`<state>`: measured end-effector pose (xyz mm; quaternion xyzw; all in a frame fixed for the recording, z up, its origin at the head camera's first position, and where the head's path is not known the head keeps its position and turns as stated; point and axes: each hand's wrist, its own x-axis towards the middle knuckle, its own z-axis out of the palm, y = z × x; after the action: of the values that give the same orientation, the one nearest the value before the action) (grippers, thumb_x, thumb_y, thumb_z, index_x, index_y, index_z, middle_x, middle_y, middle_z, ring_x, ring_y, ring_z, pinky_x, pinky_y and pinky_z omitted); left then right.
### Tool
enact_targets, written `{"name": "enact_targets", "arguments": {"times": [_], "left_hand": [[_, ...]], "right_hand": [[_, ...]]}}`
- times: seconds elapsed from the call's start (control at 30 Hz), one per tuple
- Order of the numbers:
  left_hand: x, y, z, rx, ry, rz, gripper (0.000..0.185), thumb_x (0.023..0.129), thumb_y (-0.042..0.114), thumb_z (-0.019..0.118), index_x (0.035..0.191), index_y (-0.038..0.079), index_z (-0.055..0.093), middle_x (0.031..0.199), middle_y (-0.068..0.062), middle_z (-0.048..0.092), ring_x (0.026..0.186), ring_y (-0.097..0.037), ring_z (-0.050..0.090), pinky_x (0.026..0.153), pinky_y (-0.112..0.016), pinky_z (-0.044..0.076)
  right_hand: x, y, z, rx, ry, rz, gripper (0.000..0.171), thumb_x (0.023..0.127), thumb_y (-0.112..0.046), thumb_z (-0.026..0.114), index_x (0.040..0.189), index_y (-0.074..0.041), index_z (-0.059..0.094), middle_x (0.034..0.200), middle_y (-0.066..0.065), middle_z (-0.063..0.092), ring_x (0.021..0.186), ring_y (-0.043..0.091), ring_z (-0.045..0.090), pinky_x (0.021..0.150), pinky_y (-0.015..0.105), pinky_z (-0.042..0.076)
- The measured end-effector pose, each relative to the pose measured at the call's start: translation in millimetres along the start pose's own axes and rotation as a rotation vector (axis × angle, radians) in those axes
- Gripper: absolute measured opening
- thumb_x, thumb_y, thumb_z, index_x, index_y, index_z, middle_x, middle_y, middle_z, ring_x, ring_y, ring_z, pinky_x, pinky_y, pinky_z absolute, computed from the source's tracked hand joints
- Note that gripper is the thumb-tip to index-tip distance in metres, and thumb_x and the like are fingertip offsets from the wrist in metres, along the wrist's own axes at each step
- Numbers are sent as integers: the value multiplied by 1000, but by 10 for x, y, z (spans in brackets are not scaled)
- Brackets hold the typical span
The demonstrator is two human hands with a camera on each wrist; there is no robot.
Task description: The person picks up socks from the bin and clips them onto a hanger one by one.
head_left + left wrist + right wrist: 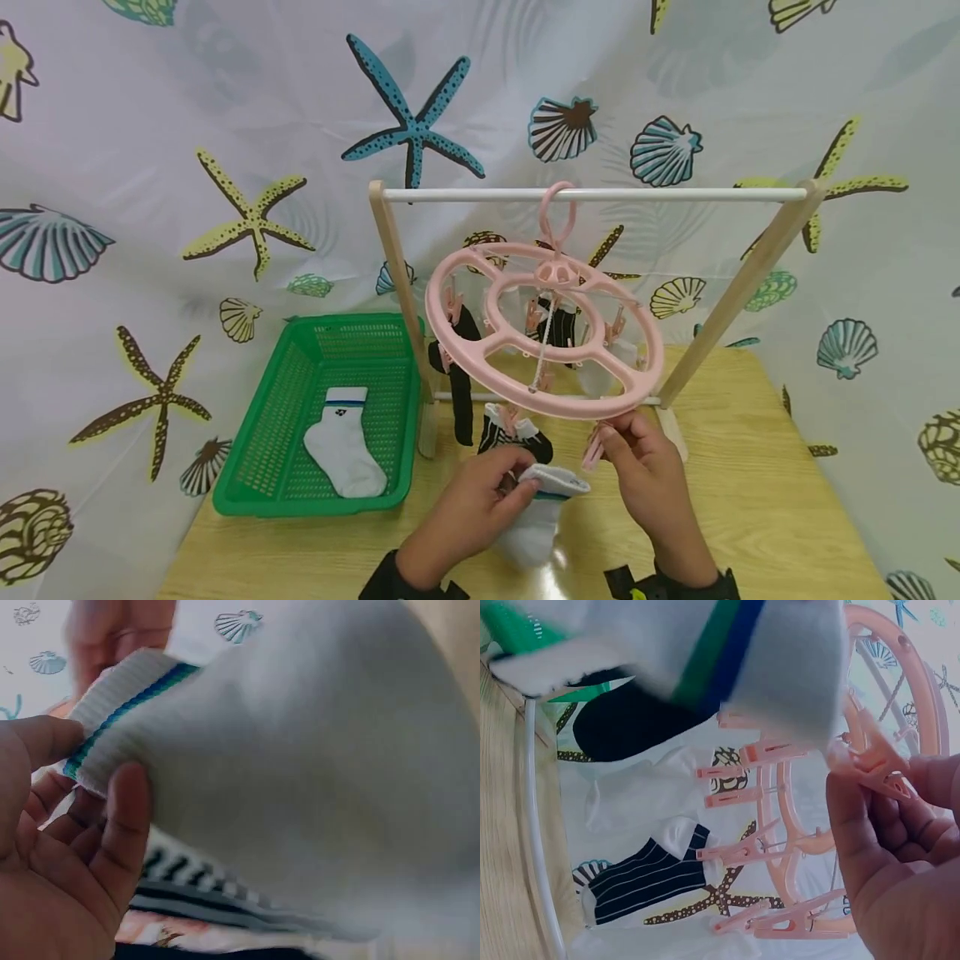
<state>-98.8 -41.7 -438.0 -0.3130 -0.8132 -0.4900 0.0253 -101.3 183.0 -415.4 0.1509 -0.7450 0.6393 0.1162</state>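
White sock with a blue-green cuff, low in the middle of the frame above the tabletop, pinched by my left hand. My right hand squeezes a pink peg under the round hanger. I judge pegging is underway; next, feed the cuff into the peg.

Hanging socks crowd beneath pink ring

The head camera looks forward and down from above at the counter, with the whole drying rack in view. Each wrist camera sits very close, looking up at the white sock. All three views share this sock.
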Motion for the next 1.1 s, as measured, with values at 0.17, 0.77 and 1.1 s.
{"name": "enact_targets", "arguments": {"times": [0.17, 0.77, 1.1], "left_hand": [[11, -9, 151, -151, -30, -49, 16, 94, 31, 53, 104, 19, 56, 92, 4, 60, 75, -3, 58, 62, -20, 49], [151, 87, 279, -214, 154, -160, 17, 91, 26, 58, 103, 15, 57, 87, 3, 62, 71, -5, 59, 52, -21, 48], [194, 573, -60, 464, 581, 464, 6, 80, 15, 64, 83, 10, 65, 90, -3, 60, 91, -21, 58, 83, -33, 47]], "right_hand": [[-14, -12, 30, -24, -2, 42, 14, 97, -10, 46, 99, 1, 54, 82, 15, 58, 73, 19, 61, 67, 30, 53], [-48, 6, 32, -114, -16, -58, 13, 91, 2, 53, 102, -2, 59, 96, 6, 58, 83, 14, 58, 65, 26, 50], [-59, 56, 29, -26, -46, -27, 17, 89, 4, 54, 104, -1, 59, 96, 9, 56, 84, 17, 56, 68, 28, 49]]}}
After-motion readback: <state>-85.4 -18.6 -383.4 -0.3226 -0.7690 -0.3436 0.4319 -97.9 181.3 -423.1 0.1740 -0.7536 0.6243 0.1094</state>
